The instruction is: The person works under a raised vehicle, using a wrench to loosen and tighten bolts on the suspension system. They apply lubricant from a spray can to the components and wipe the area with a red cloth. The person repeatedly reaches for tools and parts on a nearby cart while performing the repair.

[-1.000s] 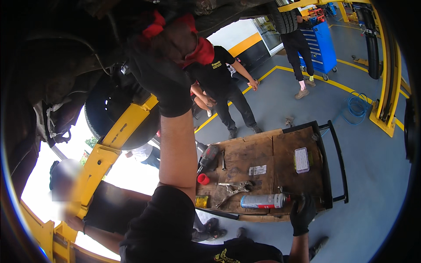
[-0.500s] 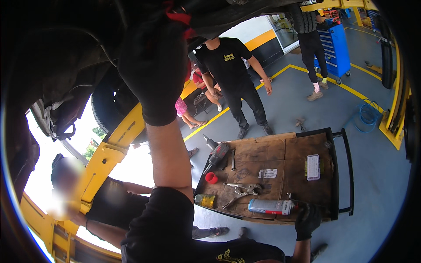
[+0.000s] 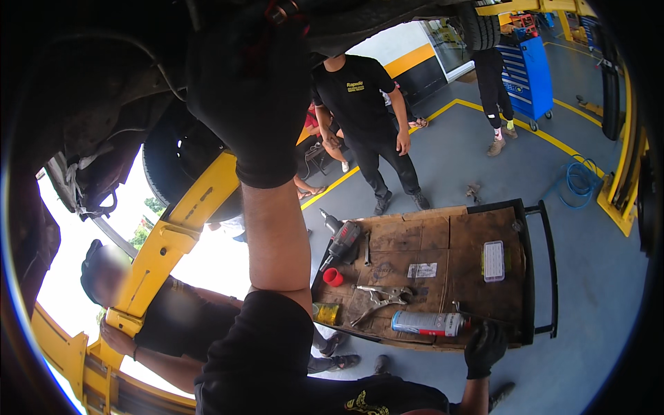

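My left hand (image 3: 249, 104), in a black glove, is raised into the dark underside of a lifted vehicle (image 3: 90, 90). Its fingers are closed near a small copper-coloured ring (image 3: 283, 10) and a bit of red; shadow hides what they hold. Low on the right, my right hand (image 3: 485, 349), also gloved in black, is curled at the near edge of a cart (image 3: 443, 242) topped with stained cardboard. Whatever is in its fingers is hidden. Just left of it lies a spray can (image 3: 429, 324) on its side. Locking pliers (image 3: 380, 303) lie beyond the can.
On the cart are an impact wrench (image 3: 340, 238), a red cup-shaped piece (image 3: 333, 277), a yellow container (image 3: 325, 313), a spanner (image 3: 366, 249) and a white-labelled box (image 3: 493, 261). A yellow lift arm (image 3: 173, 238) crosses the left. People stand beyond the cart and at left.
My left hand and forearm have shifted slightly right, and the red piece by its fingers shows less. My right hand stays in place. The person beyond the cart has lowered an arm.
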A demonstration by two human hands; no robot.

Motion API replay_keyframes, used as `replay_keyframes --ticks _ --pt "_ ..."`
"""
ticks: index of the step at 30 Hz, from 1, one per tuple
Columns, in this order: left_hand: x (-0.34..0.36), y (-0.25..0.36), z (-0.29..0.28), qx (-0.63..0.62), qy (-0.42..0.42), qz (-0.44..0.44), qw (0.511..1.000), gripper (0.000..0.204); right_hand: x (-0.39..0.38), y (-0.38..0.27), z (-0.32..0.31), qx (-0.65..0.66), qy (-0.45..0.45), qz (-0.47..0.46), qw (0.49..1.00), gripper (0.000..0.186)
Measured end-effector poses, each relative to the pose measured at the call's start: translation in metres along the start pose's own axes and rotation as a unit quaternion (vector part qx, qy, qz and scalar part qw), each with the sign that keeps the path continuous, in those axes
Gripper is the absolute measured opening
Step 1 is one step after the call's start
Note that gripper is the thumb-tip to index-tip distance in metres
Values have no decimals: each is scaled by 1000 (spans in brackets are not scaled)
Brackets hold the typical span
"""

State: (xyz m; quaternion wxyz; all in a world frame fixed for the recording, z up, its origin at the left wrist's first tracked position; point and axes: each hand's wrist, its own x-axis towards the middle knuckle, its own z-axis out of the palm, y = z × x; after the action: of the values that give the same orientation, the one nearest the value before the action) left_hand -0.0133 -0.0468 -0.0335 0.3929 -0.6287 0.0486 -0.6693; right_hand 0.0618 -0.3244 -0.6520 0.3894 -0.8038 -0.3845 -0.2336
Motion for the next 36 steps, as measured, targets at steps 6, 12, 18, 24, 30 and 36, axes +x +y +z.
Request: replay_keyframes --ticks 6,12,18,24,30,36 --pt "3 -3 8 58 33 40 997 33 10 -6 -8 11 -2 -1 1000 24" --pt "-3 4 -3 -17 -6 -47 999 27 7 -4 -5 4 16 -12 1000 23" --pt "-19 -10 -5 -281 113 -229 925 34 7 -4 -7 8 21 -23 999 25" --pt "-10 8 10 -105 -30 -139 984 28 0 -1 -1 -13 26 -23 999 25" --pt "-38 -2 -10 -49 -158 -157 974 17 6 -5 -7 23 -4 1 1000 25" --pt "-29 -8 8 -165 4 -158 974 11 5 -3 -3 10 8 -8 1000 27"
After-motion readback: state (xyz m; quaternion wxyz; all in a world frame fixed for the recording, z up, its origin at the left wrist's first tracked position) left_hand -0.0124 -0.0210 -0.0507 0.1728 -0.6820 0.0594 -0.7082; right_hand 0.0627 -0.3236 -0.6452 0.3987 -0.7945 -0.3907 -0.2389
